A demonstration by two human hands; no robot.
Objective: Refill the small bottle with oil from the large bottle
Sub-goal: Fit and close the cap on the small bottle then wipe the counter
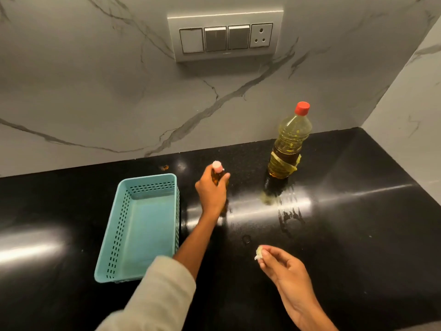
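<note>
Black counter (358,211) under me: my left hand (211,192) wraps the small bottle (217,174), upright, pink cap up, just right of the teal basket (143,225). My right hand (284,268) pinches a pale scrap (259,253), perhaps tissue. Behind stands the large bottle (287,144), upright, red-capped, well clear.

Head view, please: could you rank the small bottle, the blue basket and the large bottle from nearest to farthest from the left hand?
1. Small bottle: held in the left hand.
2. Blue basket: just to its left on the counter.
3. Large bottle: to its right, near the wall.
</note>
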